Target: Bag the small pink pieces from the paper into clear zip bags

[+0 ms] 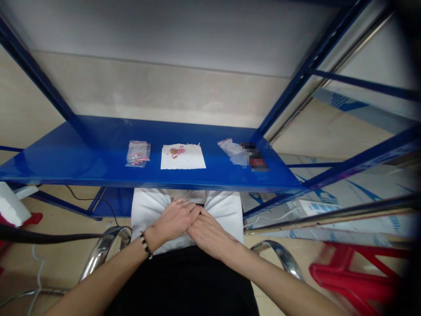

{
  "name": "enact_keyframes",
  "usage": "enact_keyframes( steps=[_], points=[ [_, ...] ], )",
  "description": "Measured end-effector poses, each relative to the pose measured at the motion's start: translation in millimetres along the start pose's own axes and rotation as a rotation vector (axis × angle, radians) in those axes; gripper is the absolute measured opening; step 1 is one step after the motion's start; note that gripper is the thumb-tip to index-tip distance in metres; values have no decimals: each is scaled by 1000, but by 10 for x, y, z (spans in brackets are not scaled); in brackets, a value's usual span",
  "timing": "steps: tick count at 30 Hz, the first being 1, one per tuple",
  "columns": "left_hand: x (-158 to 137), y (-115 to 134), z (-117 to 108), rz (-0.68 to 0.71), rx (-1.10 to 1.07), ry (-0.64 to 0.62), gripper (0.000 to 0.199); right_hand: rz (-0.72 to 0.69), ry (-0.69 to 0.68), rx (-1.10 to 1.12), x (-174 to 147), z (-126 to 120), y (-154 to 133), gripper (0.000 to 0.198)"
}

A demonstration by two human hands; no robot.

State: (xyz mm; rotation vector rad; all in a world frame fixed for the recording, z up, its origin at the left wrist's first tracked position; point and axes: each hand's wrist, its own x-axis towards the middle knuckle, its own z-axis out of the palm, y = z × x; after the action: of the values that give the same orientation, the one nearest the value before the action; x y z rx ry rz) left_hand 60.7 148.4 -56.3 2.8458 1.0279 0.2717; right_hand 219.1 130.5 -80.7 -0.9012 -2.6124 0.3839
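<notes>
We face a pale wall (177, 90) behind a blue metal shelf (85, 153); around us, curved chrome chair arms (99, 251), beige floor (74, 199) and, rightward, a red plastic stool (342, 276)

Sheet (187, 163) on shelf (105, 138), bag (135, 149) at its left, pouch (234, 153) at right

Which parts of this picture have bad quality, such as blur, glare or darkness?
Head view: the right edge sinks into black; bright glints streak the left chrome armrest; the red stool looks soft; mosaic squares hide something on the blue shelf.
</notes>
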Motion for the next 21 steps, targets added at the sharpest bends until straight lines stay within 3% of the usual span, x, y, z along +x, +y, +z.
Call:
enact_keyframes(
  steps=[4,12,18,21],
  points=[
    [14,-38,17,6,-33,-34,10,-113,-120,-225,21,-76,-28,18],
    [29,-82,-2,-3,-46,-14,10,-133,-192,-301,121,-149,36,17],
    [37,-230,-86,115,39,141,8,-115,-167,-338,143,-380,-56,14],
    [-36,-387,-130,46,-67,306,9,-154,-35,-323,92,-560,-185,35]
  ],
)
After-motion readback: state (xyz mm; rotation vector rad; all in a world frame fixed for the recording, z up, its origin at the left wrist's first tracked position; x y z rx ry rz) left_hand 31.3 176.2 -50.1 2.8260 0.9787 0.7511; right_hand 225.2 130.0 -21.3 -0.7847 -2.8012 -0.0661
